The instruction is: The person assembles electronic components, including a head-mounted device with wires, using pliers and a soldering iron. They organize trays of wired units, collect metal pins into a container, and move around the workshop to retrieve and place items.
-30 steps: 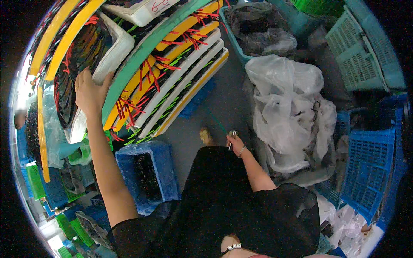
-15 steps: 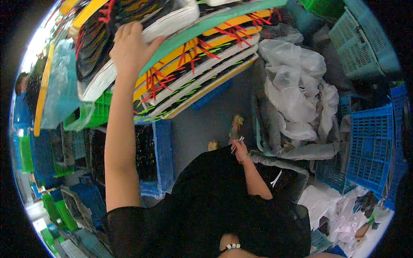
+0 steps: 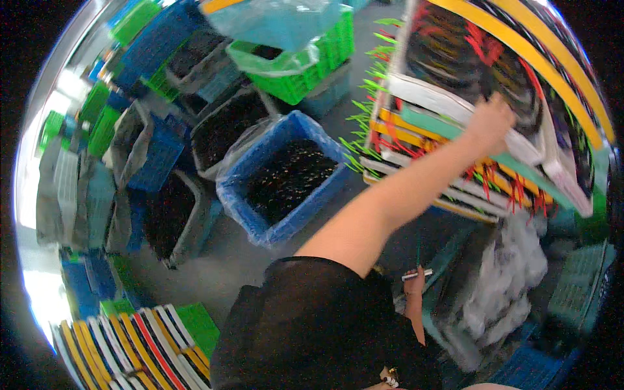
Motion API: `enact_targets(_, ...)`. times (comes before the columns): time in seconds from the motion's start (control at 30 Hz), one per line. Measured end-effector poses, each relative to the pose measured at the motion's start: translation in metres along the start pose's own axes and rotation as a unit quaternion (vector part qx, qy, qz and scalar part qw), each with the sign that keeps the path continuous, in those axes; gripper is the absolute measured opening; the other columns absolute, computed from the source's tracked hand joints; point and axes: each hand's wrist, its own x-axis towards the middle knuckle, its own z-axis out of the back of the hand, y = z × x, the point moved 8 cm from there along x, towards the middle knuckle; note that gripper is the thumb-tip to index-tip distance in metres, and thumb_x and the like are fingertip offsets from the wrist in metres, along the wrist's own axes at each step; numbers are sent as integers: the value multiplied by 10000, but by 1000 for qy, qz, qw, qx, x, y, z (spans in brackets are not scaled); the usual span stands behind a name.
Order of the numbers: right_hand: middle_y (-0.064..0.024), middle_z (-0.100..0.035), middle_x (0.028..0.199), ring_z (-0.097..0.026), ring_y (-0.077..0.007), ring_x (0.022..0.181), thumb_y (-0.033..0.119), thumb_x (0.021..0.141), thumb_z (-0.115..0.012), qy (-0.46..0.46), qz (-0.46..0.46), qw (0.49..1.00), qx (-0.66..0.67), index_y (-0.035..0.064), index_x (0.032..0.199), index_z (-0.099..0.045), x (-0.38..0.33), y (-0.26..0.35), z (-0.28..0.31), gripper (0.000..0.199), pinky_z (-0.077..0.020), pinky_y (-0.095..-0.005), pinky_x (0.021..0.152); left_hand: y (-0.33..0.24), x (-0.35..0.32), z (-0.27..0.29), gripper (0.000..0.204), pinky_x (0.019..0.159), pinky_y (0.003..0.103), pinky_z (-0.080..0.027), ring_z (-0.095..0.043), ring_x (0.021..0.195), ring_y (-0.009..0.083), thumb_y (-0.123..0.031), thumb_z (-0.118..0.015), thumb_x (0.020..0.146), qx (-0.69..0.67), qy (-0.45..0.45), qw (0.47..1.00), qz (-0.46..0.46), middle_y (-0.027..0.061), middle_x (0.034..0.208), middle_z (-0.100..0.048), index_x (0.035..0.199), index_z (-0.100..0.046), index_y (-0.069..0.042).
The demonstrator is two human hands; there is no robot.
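Observation:
My left arm stretches across to a stack of trays with white, yellow and green edges. My left hand is closed over the white rim of an upper tray; its fingertips are blurred and partly hidden. Dark coiled strands and red ties lie in that tray. Low beside my body, my right hand is closed around a slim, pale, bar-shaped object. What kind of object it is does not show.
A blue plastic-lined crate holds small dark pieces. Behind it stands a green crate with clear plastic. Further dark-filled bins are on the left. Another stack of coloured-edge trays is at lower left. Crumpled clear plastic fills a bin on the right.
The view has swung left, so the tray stack now appears on the right and more crates show. My left hand stays at the tray's rim; my right still holds the pale object.

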Motion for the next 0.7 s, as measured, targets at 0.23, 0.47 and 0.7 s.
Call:
enact_targets(0.23, 7, -426, 549, -430, -132, 509, 269, 820, -512, -23, -46, 992, -112, 126, 698, -424, 22, 42, -8, 208, -403, -296, 504, -22, 31, -62, 352, 805, 495, -376, -408, 1051, 311, -271, -590, 614, 66, -149, 986, 23, 130, 1015, -517, 898, -599, -63)
enact_targets(0.47, 7, -417, 543, -454, -134, 514, 293, 821, -507, 53, -78, 979, -180, 113, 694, -431, 85, 26, 10, 234, -417, -303, 504, -18, 37, -65, 354, 840, 567, -327, -341, 1120, 378, -226, -468, 736, 14, -132, 991, 17, 237, 1162, -421, 991, -568, -2)
enact_targets(0.7, -15, -459, 611, -482, -150, 579, 287, 814, -505, 42, -84, 975, -199, 105, 738, -459, 78, 51, -7, 204, -437, -308, 542, -32, 69, -92, 307, 817, 615, -325, -326, 1135, 436, -222, -434, 762, -48, -78, 996, 1, 294, 1211, -356, 980, -586, -69)
